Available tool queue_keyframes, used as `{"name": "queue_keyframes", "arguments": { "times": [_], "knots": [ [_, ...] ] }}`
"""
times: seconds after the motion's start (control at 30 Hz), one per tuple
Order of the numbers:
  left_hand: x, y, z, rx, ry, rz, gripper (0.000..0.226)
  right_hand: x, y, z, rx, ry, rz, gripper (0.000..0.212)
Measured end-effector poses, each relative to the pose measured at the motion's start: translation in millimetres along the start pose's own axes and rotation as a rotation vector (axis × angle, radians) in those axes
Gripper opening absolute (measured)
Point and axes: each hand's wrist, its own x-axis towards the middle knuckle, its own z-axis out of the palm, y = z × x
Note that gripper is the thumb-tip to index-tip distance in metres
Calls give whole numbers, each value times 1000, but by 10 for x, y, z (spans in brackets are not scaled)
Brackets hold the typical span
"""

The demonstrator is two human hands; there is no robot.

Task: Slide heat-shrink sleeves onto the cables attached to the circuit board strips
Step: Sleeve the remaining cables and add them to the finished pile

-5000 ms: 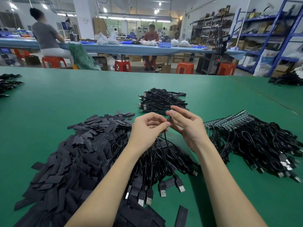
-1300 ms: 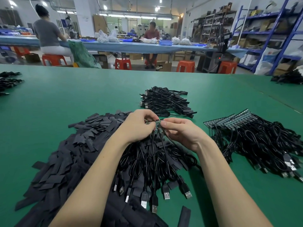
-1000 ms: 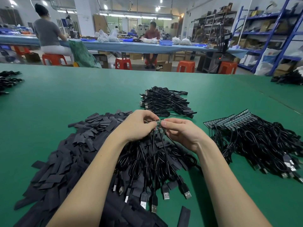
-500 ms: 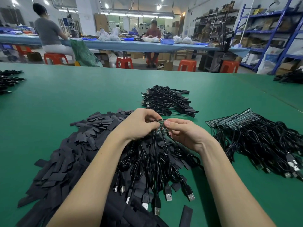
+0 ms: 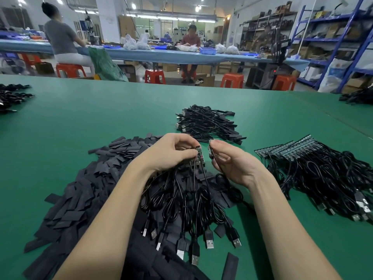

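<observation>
We have just snapped one small board (image 5: 211,152) off the strip (image 5: 198,156); our right hand (image 5: 232,164) pinches it at three o'clock of the left hand (image 5: 171,153), which grips the strip. It now needs a sleeve (image 5: 230,266).

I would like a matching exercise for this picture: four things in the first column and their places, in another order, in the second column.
Things:
1. heat-shrink sleeves pile
2. circuit board strip
3. stack of board strips with cables
4. single board piece

Places:
A. pinched in the right hand
B. on the green table, left of the forearms
C. gripped by the left hand
D. on the table, right of the hands

Pairs: 1-B, 2-C, 3-D, 4-A
</observation>
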Motion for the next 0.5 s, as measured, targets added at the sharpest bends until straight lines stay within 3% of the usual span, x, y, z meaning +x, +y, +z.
{"name": "queue_keyframes", "arguments": {
  "times": [0.1, 0.2, 0.4, 0.5],
  "knots": [
    [-1, -56, -8, 146, -23, -52, 24, -30, -60, -24, -110, 39, -33, 17],
    [32, -31, 67, 255, 116, -18, 29, -27, -103, 25, -170, 45, -66, 25],
    [40, 32, 293, -245, 73, -40, 17, -34, -130, 93, -180, 20, -83, 20],
    [31, 17, 339, -321, 143, -62, 17, -46, -141, 65, -218, 18, -91, 23]
  ]
}}
